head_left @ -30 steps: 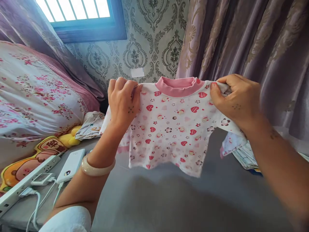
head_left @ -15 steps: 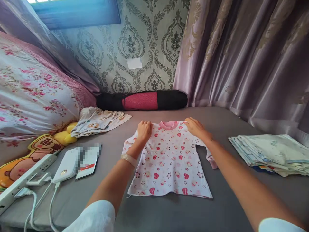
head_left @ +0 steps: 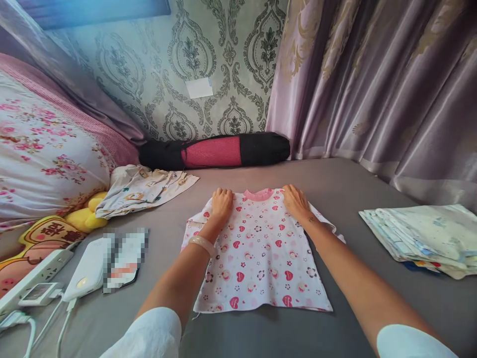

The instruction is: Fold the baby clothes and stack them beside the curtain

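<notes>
A small white shirt (head_left: 261, 258) with red hearts, flowers and a pink collar lies spread on the grey bed surface, its hem toward me. My left hand (head_left: 222, 204) is closed on the left shoulder of the shirt, fingers curled over the cloth. At the opposite shoulder, my right hand (head_left: 296, 202) also grips the fabric with bent fingers. The collar shows between the two hands. Both sleeves spread outward, partly covered by my forearms.
A folded cloth stack (head_left: 425, 238) lies at right. On the left are a crumpled patterned garment (head_left: 145, 189), phone (head_left: 126, 261), white power bank (head_left: 89, 268), power strip (head_left: 48, 273) with cables and yellow plush cushion (head_left: 40, 238). A black-and-pink rolled bag (head_left: 214, 151) lies along the wall.
My right hand has shifted slightly inward and lies flatter at the shirt's shoulder. The right sleeve now lies further up and outward. The view has shifted slightly.
</notes>
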Tool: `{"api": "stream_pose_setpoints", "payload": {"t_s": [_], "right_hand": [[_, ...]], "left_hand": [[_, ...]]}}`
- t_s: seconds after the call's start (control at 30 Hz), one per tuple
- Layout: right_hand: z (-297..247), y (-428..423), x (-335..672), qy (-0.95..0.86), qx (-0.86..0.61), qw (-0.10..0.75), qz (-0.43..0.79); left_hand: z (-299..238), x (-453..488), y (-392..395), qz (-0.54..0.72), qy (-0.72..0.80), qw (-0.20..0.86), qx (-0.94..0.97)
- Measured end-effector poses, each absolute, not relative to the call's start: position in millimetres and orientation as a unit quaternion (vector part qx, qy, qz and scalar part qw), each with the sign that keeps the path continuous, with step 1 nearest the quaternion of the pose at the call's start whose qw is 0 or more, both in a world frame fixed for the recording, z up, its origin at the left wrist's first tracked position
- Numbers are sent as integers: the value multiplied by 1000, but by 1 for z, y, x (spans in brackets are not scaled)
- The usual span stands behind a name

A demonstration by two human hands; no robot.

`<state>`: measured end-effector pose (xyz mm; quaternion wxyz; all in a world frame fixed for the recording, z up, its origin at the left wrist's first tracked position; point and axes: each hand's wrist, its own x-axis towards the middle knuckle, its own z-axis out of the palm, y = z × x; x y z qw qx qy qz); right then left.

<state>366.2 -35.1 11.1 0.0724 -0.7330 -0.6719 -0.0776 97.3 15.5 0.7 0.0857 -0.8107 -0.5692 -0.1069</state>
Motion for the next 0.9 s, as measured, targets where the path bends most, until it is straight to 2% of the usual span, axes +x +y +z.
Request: {"api": "stream_pose_setpoints", "payload": {"t_s": [0.5,0.63,0.9], "right_hand": [[0,6,371,-665,-742,56,-70],[-1,3,354,-673,-727,87,-107],[-21,0,303,-665,-733,139,-6]], "left_hand": [[-4,114,57,-69,-583,67,-807],[-1,123,59,-36,-599,45,-798],[0,155,64,-39,-576,3,-817]]}}
